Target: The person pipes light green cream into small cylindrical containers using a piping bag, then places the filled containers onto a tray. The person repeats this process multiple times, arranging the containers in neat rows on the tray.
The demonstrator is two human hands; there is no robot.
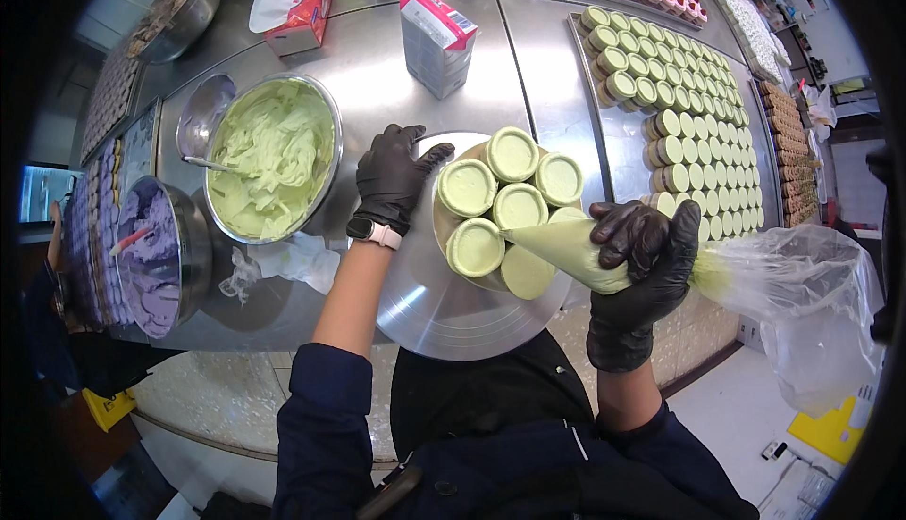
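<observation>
My right hand (640, 265), in a black glove, squeezes a clear piping bag (566, 247) filled with pale green cream. The bag's tip touches or hovers just over the edge of a small round green-topped cake (476, 247). Several such cakes stand grouped on a round board on a metal turntable (425, 322). Most carry a raised cream ring around the top; the front cake (527, 274) has a flat top. Another is partly hidden behind the bag. My left hand (393, 173), gloved in black, rests at the turntable's left rim, fingers apart, holding nothing.
A steel bowl of green cream (272, 159) and a bowl of purple cream (152, 265) stand left. A carton (439, 46) and a tissue box (301, 14) are behind. A tray of green-topped cakes (601, 159) lies right. Crumpled plastic (297, 262) lies near my left forearm.
</observation>
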